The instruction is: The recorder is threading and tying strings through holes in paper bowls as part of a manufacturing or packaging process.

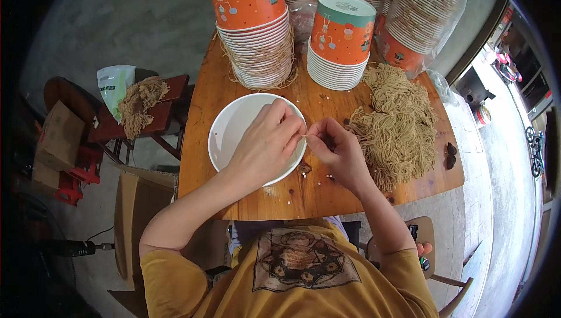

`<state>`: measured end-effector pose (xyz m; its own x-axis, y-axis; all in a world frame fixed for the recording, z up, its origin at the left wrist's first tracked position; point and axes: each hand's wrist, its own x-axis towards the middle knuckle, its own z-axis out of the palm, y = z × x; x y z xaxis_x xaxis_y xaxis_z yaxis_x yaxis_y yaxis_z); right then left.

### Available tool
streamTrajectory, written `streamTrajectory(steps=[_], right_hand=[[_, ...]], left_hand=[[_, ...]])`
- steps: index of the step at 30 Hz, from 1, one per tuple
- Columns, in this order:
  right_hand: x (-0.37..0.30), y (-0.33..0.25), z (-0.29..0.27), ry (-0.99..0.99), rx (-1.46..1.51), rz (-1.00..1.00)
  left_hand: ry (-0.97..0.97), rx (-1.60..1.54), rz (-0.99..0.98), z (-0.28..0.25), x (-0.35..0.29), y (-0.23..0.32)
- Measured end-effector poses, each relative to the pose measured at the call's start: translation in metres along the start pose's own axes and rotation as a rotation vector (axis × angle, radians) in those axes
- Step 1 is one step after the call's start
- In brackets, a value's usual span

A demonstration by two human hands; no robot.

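A white paper bowl [225, 128] stands mouth up on the wooden table in front of me. Over its right half is my left hand [266, 142], its fingers bent and pinched together. My right hand [339, 151] is just past the bowl's right rim, thumb and forefinger also closed. The fingertips of both hands nearly meet; what is between them is too small to make out. To the right of my right hand lies a heap of tan string [403, 125], in loose wavy hanks.
Behind the bowl rise a tall stack of orange-and-green paper bowls [251, 2] wound with string and a shorter stack [342, 31]. Bagged stacks [418, 20] stand farther back. Two dark lumps [450, 155] lie near the table's right edge. More string [143, 99] rests on a red bench, left.
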<state>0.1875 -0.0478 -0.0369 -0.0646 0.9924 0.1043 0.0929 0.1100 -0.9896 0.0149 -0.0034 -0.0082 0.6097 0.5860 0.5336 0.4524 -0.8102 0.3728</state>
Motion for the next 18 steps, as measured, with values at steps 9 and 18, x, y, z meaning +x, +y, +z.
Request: streamTrajectory(steps=[9,18], right_hand=[[-0.002,-0.002,0.003,0.028,-0.104,-0.084],[0.0,0.002,0.004,0.043,-0.039,-0.067]], left_hand=[[-0.146,-0.532,-0.509,0.0,-0.002,0.002],[-0.147,-0.902,-0.59,0.004,-0.002,-0.006]])
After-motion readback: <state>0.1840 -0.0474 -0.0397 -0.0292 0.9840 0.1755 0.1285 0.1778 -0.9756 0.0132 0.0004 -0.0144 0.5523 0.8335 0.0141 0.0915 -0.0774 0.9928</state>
